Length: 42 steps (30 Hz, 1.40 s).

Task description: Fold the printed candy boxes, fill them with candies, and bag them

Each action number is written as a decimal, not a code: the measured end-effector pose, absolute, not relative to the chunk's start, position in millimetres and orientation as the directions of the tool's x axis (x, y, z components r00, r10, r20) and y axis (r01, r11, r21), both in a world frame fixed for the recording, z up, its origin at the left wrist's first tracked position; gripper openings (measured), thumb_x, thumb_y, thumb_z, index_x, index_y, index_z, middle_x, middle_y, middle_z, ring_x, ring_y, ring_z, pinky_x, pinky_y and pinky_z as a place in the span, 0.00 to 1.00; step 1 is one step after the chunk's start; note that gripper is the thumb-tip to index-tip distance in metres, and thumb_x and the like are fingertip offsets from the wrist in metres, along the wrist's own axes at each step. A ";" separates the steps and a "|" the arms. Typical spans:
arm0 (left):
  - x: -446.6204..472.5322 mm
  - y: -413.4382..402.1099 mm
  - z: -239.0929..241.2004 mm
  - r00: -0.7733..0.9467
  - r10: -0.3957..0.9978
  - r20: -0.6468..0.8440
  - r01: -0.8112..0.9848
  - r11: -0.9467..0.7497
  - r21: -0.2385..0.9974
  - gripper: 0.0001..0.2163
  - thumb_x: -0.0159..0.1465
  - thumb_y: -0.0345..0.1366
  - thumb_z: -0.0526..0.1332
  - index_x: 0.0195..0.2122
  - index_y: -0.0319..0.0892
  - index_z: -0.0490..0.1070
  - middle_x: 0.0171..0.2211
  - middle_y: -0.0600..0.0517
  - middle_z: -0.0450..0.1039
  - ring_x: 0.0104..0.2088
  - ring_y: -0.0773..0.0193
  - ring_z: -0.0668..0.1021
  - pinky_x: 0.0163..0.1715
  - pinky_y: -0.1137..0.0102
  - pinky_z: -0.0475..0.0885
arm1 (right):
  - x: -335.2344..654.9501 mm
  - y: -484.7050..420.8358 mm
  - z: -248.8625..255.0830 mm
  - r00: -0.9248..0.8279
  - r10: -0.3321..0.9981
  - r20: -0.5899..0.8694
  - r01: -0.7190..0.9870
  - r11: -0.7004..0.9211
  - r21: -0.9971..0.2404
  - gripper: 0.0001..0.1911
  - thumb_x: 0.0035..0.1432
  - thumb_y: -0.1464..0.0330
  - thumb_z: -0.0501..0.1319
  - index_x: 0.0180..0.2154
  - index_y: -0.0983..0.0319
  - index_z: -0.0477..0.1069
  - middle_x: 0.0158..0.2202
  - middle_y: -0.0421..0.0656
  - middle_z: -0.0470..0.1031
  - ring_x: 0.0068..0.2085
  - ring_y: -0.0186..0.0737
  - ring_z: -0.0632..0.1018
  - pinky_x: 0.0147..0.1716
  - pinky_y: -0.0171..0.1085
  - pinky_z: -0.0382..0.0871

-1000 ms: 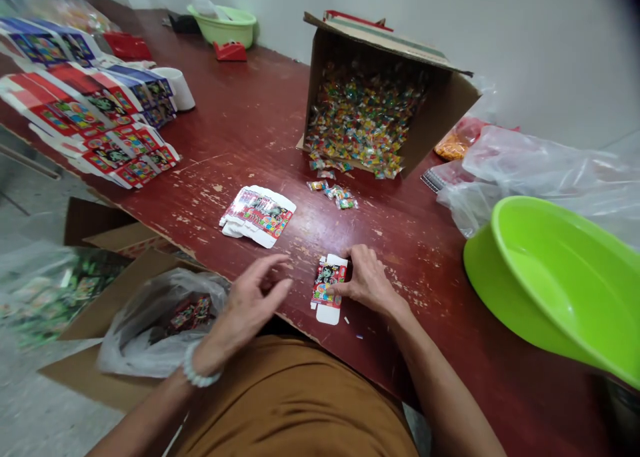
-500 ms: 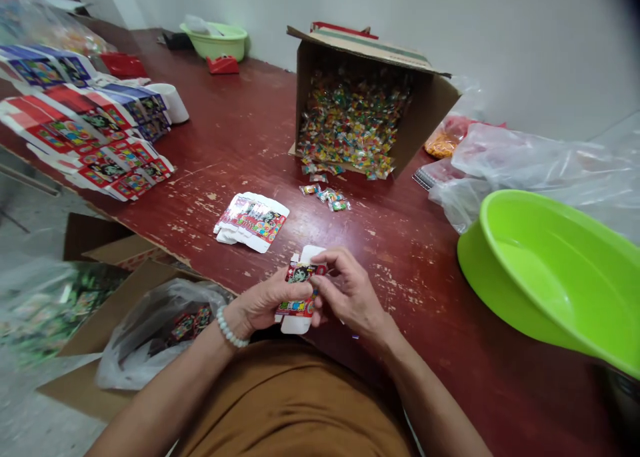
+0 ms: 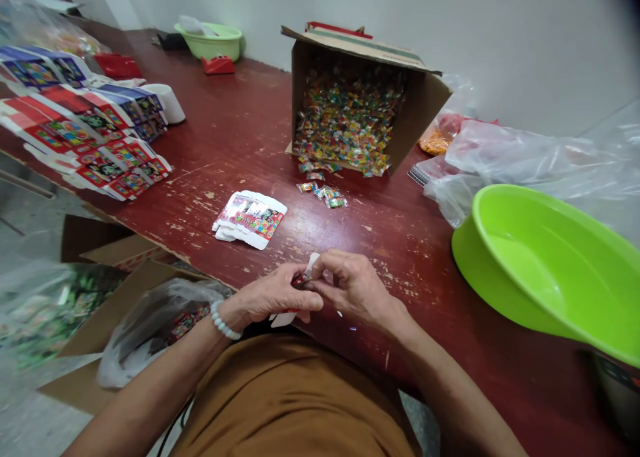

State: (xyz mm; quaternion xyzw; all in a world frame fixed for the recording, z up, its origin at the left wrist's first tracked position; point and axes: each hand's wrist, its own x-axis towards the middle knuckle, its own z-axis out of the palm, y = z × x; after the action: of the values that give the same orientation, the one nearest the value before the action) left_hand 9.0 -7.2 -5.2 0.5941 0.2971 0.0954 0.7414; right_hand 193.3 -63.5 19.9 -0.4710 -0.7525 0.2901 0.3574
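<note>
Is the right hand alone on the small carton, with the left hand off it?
No, the left hand grips the small carton while the right hand has its fingers at the upper flap.

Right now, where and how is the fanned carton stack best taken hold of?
The fanned carton stack is likely best pinched at its right edge, coming from the right: it lies flat with that edge uncovered, while white flaps bunch at its lower left.

Carton (image 3: 283, 320) thin card; tabletop (image 3: 227, 134) glossy, scuffed; basin (image 3: 493, 294) smooth plastic; box (image 3: 420, 120) matt cardboard.
</note>
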 end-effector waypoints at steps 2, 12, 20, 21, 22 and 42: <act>10.7 -5.2 -0.6 0.806 0.499 -0.319 0.205 0.270 0.941 0.13 0.50 0.37 0.69 0.35 0.40 0.73 0.28 0.56 0.73 0.27 0.67 0.72 0.27 0.73 0.66 | 194.8 -63.4 22.4 -0.301 0.928 0.221 0.481 0.348 -0.805 0.06 0.60 0.74 0.62 0.30 0.61 0.69 0.27 0.37 0.70 0.28 0.31 0.69 0.28 0.32 0.59; 19.5 -7.4 8.3 0.726 0.591 -0.352 0.319 0.164 0.933 0.10 0.49 0.36 0.69 0.27 0.40 0.70 0.16 0.58 0.68 0.17 0.69 0.69 0.18 0.75 0.63 | 192.3 -55.0 16.5 -0.253 0.967 0.033 0.193 0.084 -0.978 0.08 0.57 0.67 0.65 0.30 0.61 0.66 0.26 0.36 0.71 0.26 0.31 0.70 0.26 0.31 0.64; 26.0 -9.2 -0.9 0.566 0.777 -0.275 0.095 0.270 0.958 0.11 0.52 0.37 0.70 0.32 0.38 0.73 0.22 0.55 0.73 0.21 0.68 0.73 0.22 0.73 0.70 | 184.6 -57.6 3.5 0.113 0.980 0.165 0.322 0.122 -0.939 0.19 0.55 0.66 0.67 0.49 0.60 0.72 0.41 0.42 0.74 0.27 0.30 0.70 0.28 0.33 0.67; 27.4 -9.4 -0.5 0.566 0.777 -0.275 0.068 0.289 0.955 0.12 0.52 0.38 0.71 0.33 0.38 0.73 0.23 0.55 0.74 0.22 0.67 0.74 0.23 0.73 0.71 | 184.3 -56.2 1.8 0.089 0.986 0.138 0.270 0.109 -0.957 0.17 0.56 0.64 0.67 0.47 0.60 0.74 0.43 0.43 0.74 0.30 0.32 0.73 0.30 0.34 0.68; 28.5 -9.6 0.4 0.570 0.776 -0.270 0.054 0.292 0.955 0.13 0.52 0.39 0.71 0.34 0.38 0.74 0.25 0.54 0.75 0.24 0.66 0.75 0.25 0.72 0.72 | 183.9 -54.6 0.5 0.064 0.991 0.118 0.221 0.101 -0.970 0.13 0.57 0.62 0.66 0.44 0.60 0.76 0.44 0.44 0.75 0.33 0.34 0.75 0.32 0.34 0.70; 19.9 -35.6 -1.8 0.403 0.913 -0.061 -0.113 0.116 0.987 0.31 0.61 0.39 0.68 0.63 0.50 0.56 0.57 0.46 0.72 0.48 0.56 0.80 0.40 0.67 0.80 | 163.0 -54.3 -10.2 0.329 0.944 0.031 -0.189 0.098 -0.977 0.15 0.55 0.60 0.68 0.41 0.59 0.69 0.37 0.42 0.80 0.37 0.39 0.80 0.40 0.37 0.74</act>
State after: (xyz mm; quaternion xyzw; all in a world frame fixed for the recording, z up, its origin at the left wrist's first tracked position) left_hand 19.9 -35.6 -1.8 0.5331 0.3751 0.3972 0.6460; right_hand 163.0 -54.3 -10.2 -0.5049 -0.3737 0.4426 0.6399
